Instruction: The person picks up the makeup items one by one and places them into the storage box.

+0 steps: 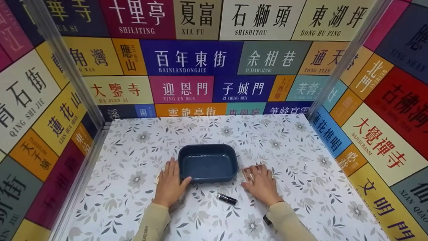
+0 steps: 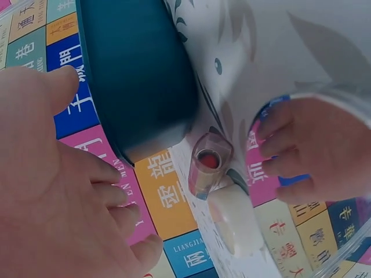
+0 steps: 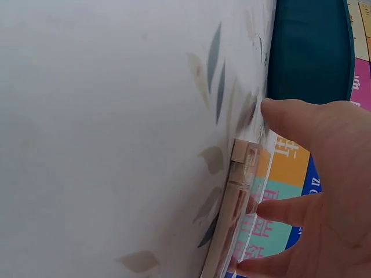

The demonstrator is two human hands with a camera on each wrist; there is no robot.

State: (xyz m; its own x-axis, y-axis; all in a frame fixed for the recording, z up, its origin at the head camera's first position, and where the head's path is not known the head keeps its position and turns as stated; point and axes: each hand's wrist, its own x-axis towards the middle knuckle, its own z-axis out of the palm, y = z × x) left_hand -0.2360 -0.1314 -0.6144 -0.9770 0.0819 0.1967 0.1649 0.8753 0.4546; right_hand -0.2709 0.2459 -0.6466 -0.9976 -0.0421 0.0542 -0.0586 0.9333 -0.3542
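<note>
An eyeshadow palette with a clear cover lies on the table under my right hand. In the right wrist view, fingertips touch the palette's clear side while the thumb stays apart from it. My left hand is beside the left wall of a dark blue rectangular basin, fingers straight and holding nothing, thumb toward the near corner. By the left hand, a lipstick in a clear case and a white round item show in the left wrist view; the hand mostly hides them from above.
A black lipstick tube lies in front of the basin, between the hands. At the right of the left wrist view, a rounded mirror surface reflects a hand and the wall. Lettered panels close in the floral-covered table.
</note>
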